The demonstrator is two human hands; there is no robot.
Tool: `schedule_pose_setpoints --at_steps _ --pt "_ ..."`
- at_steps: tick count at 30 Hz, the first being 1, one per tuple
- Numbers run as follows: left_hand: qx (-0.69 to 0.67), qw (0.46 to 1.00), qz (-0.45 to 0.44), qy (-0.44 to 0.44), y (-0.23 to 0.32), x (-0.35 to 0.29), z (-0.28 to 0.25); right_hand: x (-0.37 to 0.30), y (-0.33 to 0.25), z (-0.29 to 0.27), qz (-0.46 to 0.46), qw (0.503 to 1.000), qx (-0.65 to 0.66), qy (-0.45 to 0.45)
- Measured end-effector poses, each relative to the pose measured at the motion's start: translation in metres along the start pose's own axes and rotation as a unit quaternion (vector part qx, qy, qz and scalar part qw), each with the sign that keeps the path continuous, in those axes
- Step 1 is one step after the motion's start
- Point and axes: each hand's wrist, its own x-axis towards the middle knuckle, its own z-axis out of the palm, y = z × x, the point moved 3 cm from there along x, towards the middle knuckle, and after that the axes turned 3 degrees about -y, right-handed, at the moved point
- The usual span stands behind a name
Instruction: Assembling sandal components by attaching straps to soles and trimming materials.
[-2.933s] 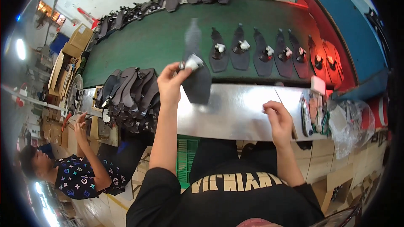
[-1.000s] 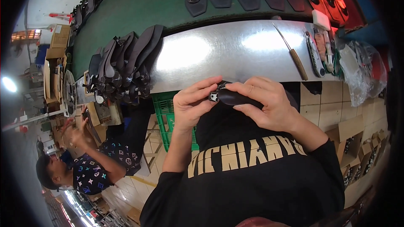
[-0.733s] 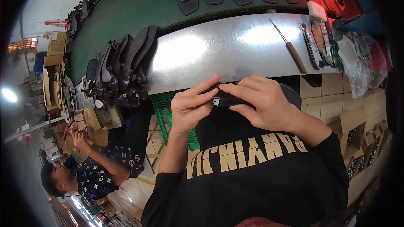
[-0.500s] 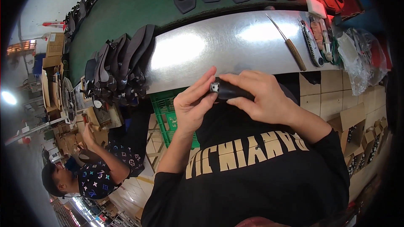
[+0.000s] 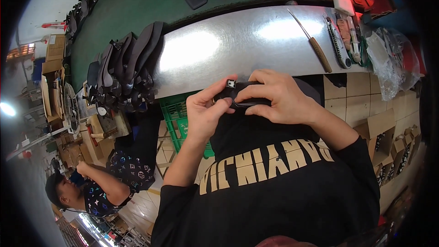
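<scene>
Steadying a dark sandal (image 5: 312, 90) before the bench (image 5: 238, 41), the left hand (image 5: 203, 112) pinches its strapped end; the right hand (image 5: 282, 97) closes its fingers around it; uneven pressure could make it slip.

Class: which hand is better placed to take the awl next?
Probably the right hand: the awl lies nearer to it than to the left hand, handle closest, though both hands hold the sandal.
</scene>
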Motion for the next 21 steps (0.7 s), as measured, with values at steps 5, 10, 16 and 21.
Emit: schedule_pose_setpoints --at_steps 5,10,16,21 --pt "-0.025 0.999 -0.025 0.005 -0.001 0.003 -0.004 -0.004 0.002 0.006 0.012 0.998 0.051 0.018" --pt "-0.02 0.999 -0.028 0.008 -0.001 0.005 -0.005 -0.006 0.004 0.012 0.035 0.997 0.059 0.031" --pt "-0.059 0.996 -0.062 0.006 0.0 0.006 -0.008 -0.01 0.005 0.015 0.01 0.998 0.026 0.064" --pt "-0.097 0.991 -0.082 0.032 0.004 0.0 0.0 -0.013 0.002 0.015 -0.054 0.989 -0.035 0.132"
